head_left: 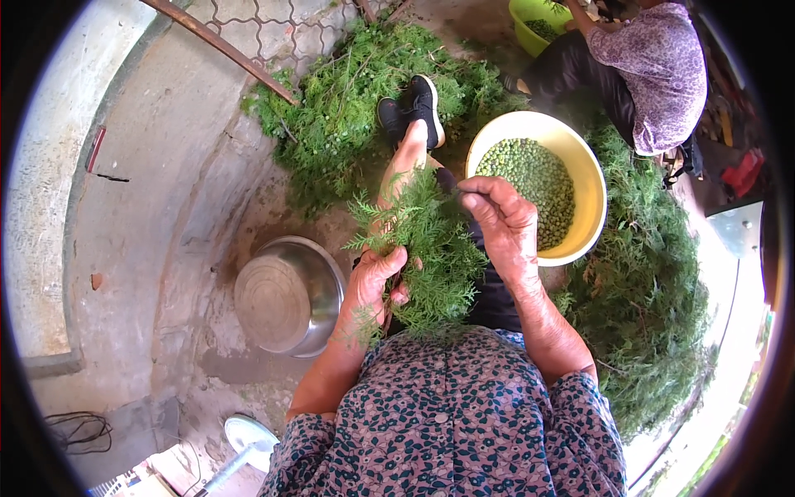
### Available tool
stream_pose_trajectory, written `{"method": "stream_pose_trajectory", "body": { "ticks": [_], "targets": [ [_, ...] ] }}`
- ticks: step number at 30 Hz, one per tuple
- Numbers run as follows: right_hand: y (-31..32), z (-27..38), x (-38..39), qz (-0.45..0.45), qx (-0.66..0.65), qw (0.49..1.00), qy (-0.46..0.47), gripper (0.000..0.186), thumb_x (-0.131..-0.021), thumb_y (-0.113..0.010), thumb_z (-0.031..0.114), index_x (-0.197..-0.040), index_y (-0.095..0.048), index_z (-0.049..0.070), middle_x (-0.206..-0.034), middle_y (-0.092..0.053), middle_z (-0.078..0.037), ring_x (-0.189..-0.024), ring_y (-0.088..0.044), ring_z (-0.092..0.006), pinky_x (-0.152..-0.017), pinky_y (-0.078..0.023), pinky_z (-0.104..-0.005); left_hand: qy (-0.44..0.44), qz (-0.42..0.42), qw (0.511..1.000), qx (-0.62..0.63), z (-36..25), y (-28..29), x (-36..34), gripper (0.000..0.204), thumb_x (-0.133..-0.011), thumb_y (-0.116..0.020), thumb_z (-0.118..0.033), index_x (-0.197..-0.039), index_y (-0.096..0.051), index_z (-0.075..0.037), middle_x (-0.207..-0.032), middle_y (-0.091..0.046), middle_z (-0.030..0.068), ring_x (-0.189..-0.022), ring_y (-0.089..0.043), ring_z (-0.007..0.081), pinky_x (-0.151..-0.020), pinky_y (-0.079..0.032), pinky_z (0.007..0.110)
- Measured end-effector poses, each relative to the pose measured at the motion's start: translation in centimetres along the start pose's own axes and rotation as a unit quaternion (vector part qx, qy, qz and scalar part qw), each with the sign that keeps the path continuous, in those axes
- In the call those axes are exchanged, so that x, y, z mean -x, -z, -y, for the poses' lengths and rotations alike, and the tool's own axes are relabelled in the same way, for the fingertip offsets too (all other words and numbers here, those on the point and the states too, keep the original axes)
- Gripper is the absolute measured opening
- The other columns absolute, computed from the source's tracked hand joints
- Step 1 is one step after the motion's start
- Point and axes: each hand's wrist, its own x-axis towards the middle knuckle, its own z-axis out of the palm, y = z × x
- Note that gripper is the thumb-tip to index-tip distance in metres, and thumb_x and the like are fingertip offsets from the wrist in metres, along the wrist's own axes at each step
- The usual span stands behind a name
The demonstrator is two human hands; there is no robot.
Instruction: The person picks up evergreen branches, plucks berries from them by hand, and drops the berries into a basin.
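Foliage, in the head view, lies over the lap, its stems pinched in the grip of the left hand. The right hand holds thumb and forefinger nearly together, beside the yellow basin of green berries; whether they pinch anything, I cannot tell. Best, I judge: steady the stems, part sprays gently, keep fingertips light.

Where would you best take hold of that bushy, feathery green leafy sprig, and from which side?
Probably the lower stem end of the bushy, feathery green leafy sprig, coming from the person's left, as the bare left hand does: its leaves fan forward and right, leaving them open to the bare right hand.
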Motion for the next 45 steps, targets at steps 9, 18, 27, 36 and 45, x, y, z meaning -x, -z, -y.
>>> {"method": "stream_pose_trajectory", "body": {
  "ticks": [9, 18, 27, 36, 45],
  "targets": [
    [-0.6, -0.9, -0.5, 0.115, 0.111, 0.987, 0.034, 0.023, -0.075, -0.068, 0.009, -0.097, -0.065, 0.003, -0.089, -0.057, -0.006, -0.086, -0.053, -0.0180, -0.079, -0.042, -0.0283, 0.015, 0.036, 0.999, 0.000, 0.4, 0.7, 0.2, 0.034, -0.078, -0.069, -0.030, -0.094, -0.059, -0.002, -0.073, -0.060, 0.0041, -0.043, -0.045, 0.0085, -0.033, -0.028, 0.020],
    [0.9, -1.4, -1.8, -0.110, -0.128, 0.969, -0.180, 0.008, -0.084, -0.058, 0.002, -0.091, -0.060, 0.004, -0.082, -0.060, -0.002, -0.070, -0.055, -0.0090, -0.067, -0.044, -0.0212, 0.023, 0.026, 0.999, 0.021, 0.4, 0.7, 0.5, 0.028, -0.078, -0.069, -0.026, -0.097, -0.057, -0.008, -0.073, -0.060, 0.0034, -0.039, -0.044, 0.0085, -0.031, -0.032, 0.020],
    [-0.2, -1.2, -0.9, 0.099, -0.052, 0.990, -0.085, 0.009, -0.084, -0.063, 0.010, -0.088, -0.066, 0.003, -0.067, -0.057, 0.001, -0.059, -0.054, -0.0123, -0.056, -0.044, -0.0247, 0.034, 0.029, 0.999, 0.025, 0.6, 1.0, 0.2, 0.026, -0.079, -0.068, -0.026, -0.093, -0.059, -0.007, -0.071, -0.060, 0.0026, -0.039, -0.044, 0.0088, -0.031, -0.032, 0.020],
    [0.0, -1.4, -0.4, 0.208, -0.004, 0.961, -0.183, 0.023, -0.081, -0.066, 0.018, -0.092, -0.064, -0.002, -0.075, -0.063, -0.003, -0.070, -0.055, -0.0079, -0.064, -0.045, -0.0246, 0.023, 0.049, 0.998, 0.032, 0.8, 0.9, 0.1, 0.025, -0.079, -0.067, -0.027, -0.090, -0.058, -0.007, -0.070, -0.060, 0.0024, -0.038, -0.042, 0.0084, -0.032, -0.030, 0.021],
    [-0.8, -2.6, 0.1, 0.178, -0.093, 0.958, -0.207, 0.022, -0.077, -0.071, 0.012, -0.095, -0.064, 0.001, -0.083, -0.065, -0.002, -0.076, -0.055, -0.0070, -0.072, -0.045, -0.0234, 0.022, 0.049, 0.998, 0.013, 0.6, 0.8, 0.0, 0.026, -0.079, -0.069, -0.028, -0.086, -0.059, -0.005, -0.069, -0.059, 0.0022, -0.038, -0.041, 0.0082, -0.032, -0.029, 0.021]
  ]
}}
